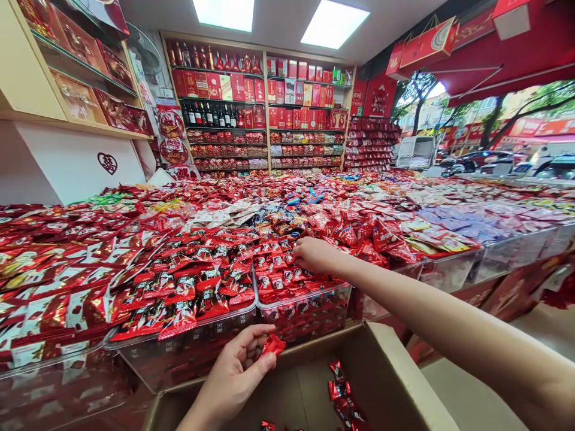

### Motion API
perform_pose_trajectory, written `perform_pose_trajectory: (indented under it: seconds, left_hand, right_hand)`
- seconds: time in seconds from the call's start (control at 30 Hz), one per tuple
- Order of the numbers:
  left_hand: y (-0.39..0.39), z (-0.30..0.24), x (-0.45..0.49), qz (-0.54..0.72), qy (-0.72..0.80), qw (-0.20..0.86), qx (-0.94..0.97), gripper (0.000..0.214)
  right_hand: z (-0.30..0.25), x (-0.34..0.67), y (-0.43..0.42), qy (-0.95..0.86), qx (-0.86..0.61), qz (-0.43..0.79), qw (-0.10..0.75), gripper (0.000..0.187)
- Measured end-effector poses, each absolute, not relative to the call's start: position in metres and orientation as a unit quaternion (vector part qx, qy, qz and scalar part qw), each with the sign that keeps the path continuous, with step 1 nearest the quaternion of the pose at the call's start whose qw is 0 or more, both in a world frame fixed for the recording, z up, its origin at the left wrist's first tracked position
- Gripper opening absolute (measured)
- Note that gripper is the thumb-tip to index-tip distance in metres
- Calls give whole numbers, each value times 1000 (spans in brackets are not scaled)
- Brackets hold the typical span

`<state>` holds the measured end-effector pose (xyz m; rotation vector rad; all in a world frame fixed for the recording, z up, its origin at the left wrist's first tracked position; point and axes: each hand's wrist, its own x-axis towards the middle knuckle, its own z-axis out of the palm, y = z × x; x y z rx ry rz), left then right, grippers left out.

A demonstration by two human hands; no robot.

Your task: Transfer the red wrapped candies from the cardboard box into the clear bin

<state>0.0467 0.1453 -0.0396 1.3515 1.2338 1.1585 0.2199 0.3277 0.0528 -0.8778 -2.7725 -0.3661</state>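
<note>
My left hand (pixel 238 368) is closed around a red-wrapped candy (pixel 273 345), pinched between thumb and fingers. It hovers over the near rim of a clear bin and the back edge of an open cardboard box (pixel 395 359). Inside that box lie several red-wrapped candies (pixel 340 390). My right hand (pixel 312 254) reaches out to small red-wrapped candies (pixel 281 276) heaped in a clear plastic bin (pixel 305 311). Its fingers are curled down at the heap, and whatever they grip is hidden. Left of this bin, another one holds larger red and black packets (pixel 184 287).
Many more bins of wrapped sweets spread across the wide counter, including lilac packets (pixel 462 224) on the right. Shelves of bottles and red boxes (pixel 215 87) line the back wall. A white post with a heart sign (pixel 107 162) stands left; a street lies beyond on the right.
</note>
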Motion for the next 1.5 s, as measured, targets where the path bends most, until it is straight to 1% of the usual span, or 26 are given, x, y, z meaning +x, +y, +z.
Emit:
perform_pose_trajectory:
  seconds: [0.17, 0.23, 0.3, 0.33, 0.4, 0.43, 0.5, 0.53, 0.57, 0.6, 0.67, 0.73, 0.83, 0.93, 1.03, 1.1, 1.2, 1.27, 1.3, 1.37, 1.43, 1.5]
  left_hand:
    - [147, -38, 48, 484, 480, 513, 521, 35]
    - [146, -35, 50, 484, 478, 527, 509, 37]
    - [145, -32, 51, 483, 478, 531, 506, 39]
    - [144, -31, 52, 482, 477, 530, 510, 40]
    - [143, -30, 53, 475, 474, 524, 524, 43]
    - [143, -29, 53, 470, 475, 520, 532, 45]
    - [142, -30, 55, 453, 487, 503, 553, 47]
    - [142, -31, 56, 441, 497, 489, 565, 47]
    - [142, -32, 57, 429, 509, 472, 578, 45]
    - [142, -33, 57, 418, 521, 453, 591, 43]
    - [142, -33, 57, 409, 534, 426, 605, 41]
    - [143, -31, 55, 412, 528, 437, 600, 41]
    - [144, -26, 52, 405, 504, 493, 583, 33]
    - [146, -25, 50, 409, 509, 504, 566, 28]
    - [146, -29, 52, 419, 523, 479, 568, 30]
    - [146, -33, 54, 412, 528, 442, 596, 29]
    - [146, -34, 56, 399, 525, 389, 643, 25]
    - [146, -34, 55, 393, 523, 382, 653, 23]
    - [146, -33, 55, 389, 525, 384, 652, 23]
    - [147, -33, 53, 379, 532, 399, 643, 22]
    - [147, -32, 50, 373, 534, 419, 633, 21]
    - [147, -32, 48, 376, 527, 440, 622, 21]
  right_hand:
    - [63, 227, 315, -942, -290, -89, 145, 18]
    - [65, 235, 292, -935, -284, -44, 207, 19]
    - [60, 245, 259, -920, -267, 65, 279, 18]
    - [55, 249, 241, -908, -260, 138, 299, 17]
    - [35, 253, 207, -883, -277, 264, 270, 15]
    - [22, 253, 195, -862, -309, 307, 261, 15]
    - [-6, 246, 179, -816, -337, 383, 273, 24]
    - [-20, 242, 177, -791, -338, 417, 293, 29]
    - [-32, 236, 177, -769, -329, 445, 318, 29]
    - [-42, 232, 178, -750, -317, 463, 349, 24]
    - [-54, 227, 182, -725, -290, 464, 418, 13]
    - [-58, 228, 183, -726, -259, 432, 469, 11]
    - [-58, 235, 180, -751, -209, 366, 508, 13]
    - [-59, 241, 179, -764, -192, 309, 533, 13]
    - [-62, 240, 178, -754, -207, 330, 528, 15]
    - [-65, 237, 177, -717, -221, 401, 525, 16]
    - [-68, 231, 173, -622, -227, 551, 508, 19]
    - [-70, 228, 172, -588, -237, 604, 483, 21]
    - [-72, 227, 171, -594, -253, 604, 467, 18]
    - [-74, 228, 173, -644, -280, 558, 442, 13]
    - [-73, 231, 174, -726, -269, 473, 422, 18]
    - [-68, 236, 175, -800, -237, 356, 421, 21]
